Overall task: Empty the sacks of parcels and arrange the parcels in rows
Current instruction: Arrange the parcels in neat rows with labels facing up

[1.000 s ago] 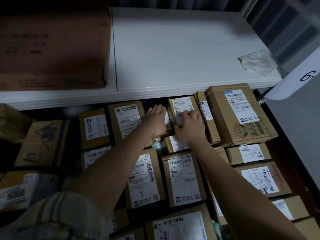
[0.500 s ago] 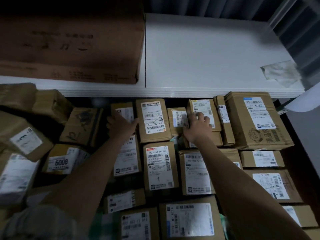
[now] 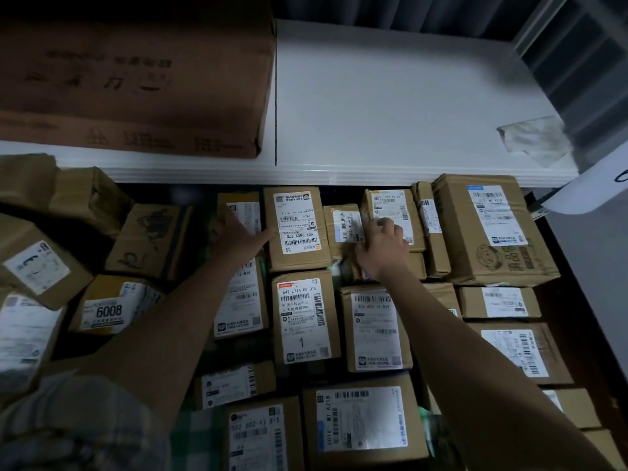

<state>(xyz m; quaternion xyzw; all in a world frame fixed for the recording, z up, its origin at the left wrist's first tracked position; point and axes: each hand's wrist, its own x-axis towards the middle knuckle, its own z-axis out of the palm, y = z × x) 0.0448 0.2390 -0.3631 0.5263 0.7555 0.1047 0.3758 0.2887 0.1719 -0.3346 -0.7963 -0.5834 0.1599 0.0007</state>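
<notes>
Lying loosely at the left are about six brown cardboard parcels, among them a box labelled 6008 [image 3: 108,312], several cut off by the frame edge. Above them one large dim carton [image 3: 136,79] sits on a white shelf [image 3: 390,107]. Two bare forearms reach in. The left hand [image 3: 238,234], fingers mostly straight, presses on a narrow parcel [image 3: 242,266] beside a box labelled 507-P802 [image 3: 298,227]. The right hand [image 3: 382,248], fingers curled, grips a small box [image 3: 346,223] in the back row. Some fifteen taped, white-labelled boxes lie in rough rows below the shelf; much label print is unreadable. One crumpled paper [image 3: 533,139] lies on the shelf at right.
</notes>
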